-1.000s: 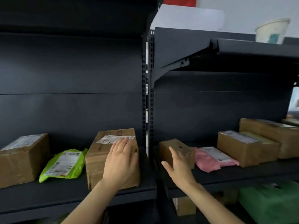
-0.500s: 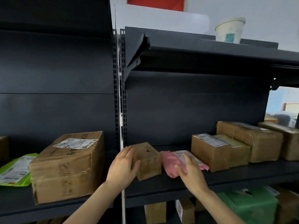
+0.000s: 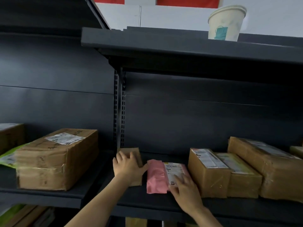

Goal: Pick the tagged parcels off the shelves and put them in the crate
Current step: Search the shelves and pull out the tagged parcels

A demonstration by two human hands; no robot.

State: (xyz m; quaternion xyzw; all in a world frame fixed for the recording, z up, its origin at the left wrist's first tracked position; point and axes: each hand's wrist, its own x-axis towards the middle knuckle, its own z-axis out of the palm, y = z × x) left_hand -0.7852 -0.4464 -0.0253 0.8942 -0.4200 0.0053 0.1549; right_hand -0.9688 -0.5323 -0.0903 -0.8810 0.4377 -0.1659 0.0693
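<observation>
Pink mailer (image 3: 156, 176) lies flat on the shelf (image 3: 147, 203), label (image 3: 174, 170) up. It is the landmark for these notes.

Right hand (image 3: 186, 190) sits at the mailer's near right corner. Its fingers (image 3: 179, 179) are slightly apart and laid flat on the label, pointing toward the back of the shelf. Cannot tell if the thumb is tucked under the edge. No pinch is visible.

Left hand (image 3: 128, 167) is just left of the mailer, spread over a small carton (image 3: 131, 152) that stands touching or nearly touching the mailer's left edge. The fingers are splayed and resting on the carton, not closed round it. The thumb reaches toward the mailer.

Mailer's long axis runs front to back, with a short end toward the person at the shelf lip and the far end aimed at the back panel. The label covers its right half and bare pink film its left.

A taped carton (image 3: 208, 173) stands close to the right of the mailer, so there is little room on that side.

Judgement: the right hand is nearer and already on the mailer. The likely grip is at the near short end, then a pull straight out along the long axis. Label print is too small to confirm a tag. No crate is in view.
</observation>
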